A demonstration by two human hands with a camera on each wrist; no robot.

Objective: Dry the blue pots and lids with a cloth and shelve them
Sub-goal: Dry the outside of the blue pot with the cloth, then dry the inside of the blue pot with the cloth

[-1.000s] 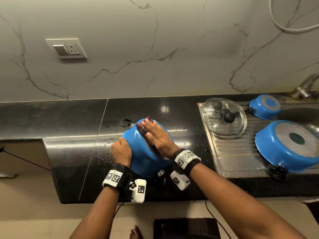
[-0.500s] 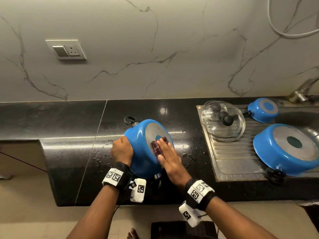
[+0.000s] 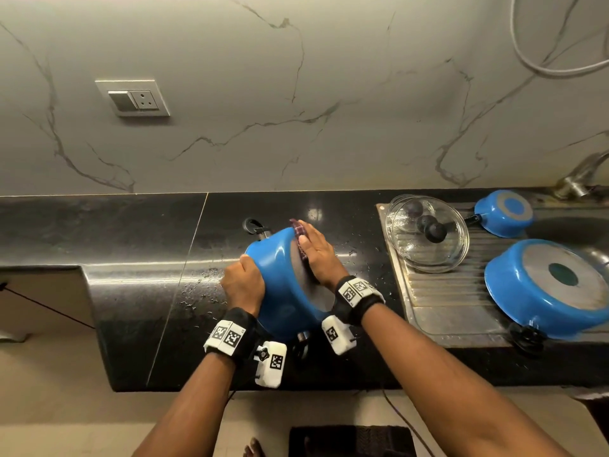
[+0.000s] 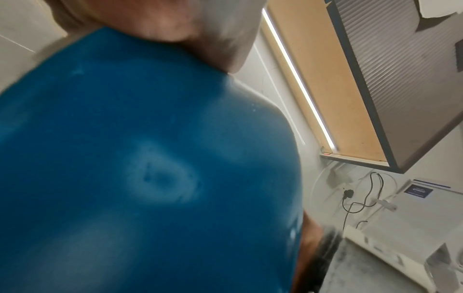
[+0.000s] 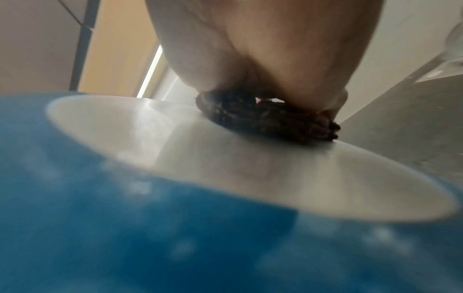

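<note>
A blue pot (image 3: 280, 275) is held tilted on its side over the black counter (image 3: 131, 291), its grey metal base (image 5: 225, 168) turned to the right. My left hand (image 3: 244, 285) grips the pot's rim on the left; its blue wall (image 4: 150, 158) fills the left wrist view. My right hand (image 3: 316, 252) lies flat with straight fingers on the base and presses a dark checked cloth (image 3: 298, 237) against it. The same cloth (image 5: 270, 121) shows bunched under the palm in the right wrist view. The pot's inside is hidden.
On the steel drainboard (image 3: 438, 308) at the right lie glass lids (image 3: 428, 232), a small blue saucepan (image 3: 504, 212) and a large blue pot (image 3: 553, 288), both upside down. Water drops dot the counter. A tap (image 3: 580, 179) and sink sit far right. A dark mat (image 3: 349, 440) lies on the floor.
My right hand with the cloth has slid from the lower part of the pot's base up to its far edge. The left hand keeps its grip, and the pot has turned slightly.
</note>
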